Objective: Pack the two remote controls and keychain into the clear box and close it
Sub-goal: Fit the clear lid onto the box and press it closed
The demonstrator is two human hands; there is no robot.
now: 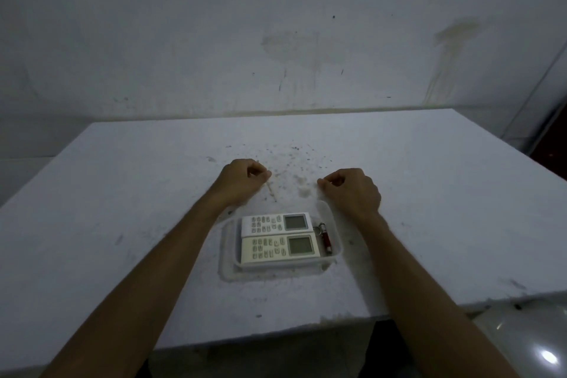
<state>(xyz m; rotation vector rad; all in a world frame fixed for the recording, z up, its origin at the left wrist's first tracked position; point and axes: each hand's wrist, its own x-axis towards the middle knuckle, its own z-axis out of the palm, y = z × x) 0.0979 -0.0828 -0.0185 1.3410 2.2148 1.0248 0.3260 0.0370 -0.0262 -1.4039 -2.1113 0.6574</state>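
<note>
Clear box [333, 225] sits mid-table [122, 193] w/ two white remotes [277, 238] side by side inside, red keychain [326, 239] at their right end. Left hand [242, 178] & right hand [352, 189] curled loosely beyond it; can't tell if they pinch a clear lid.

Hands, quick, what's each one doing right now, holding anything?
Left hand: fingers curled closed, knuckles on the white table, nothing visible in it.
Right hand: fingers curled closed beyond the clear plastic box, nothing visible in it.
</note>
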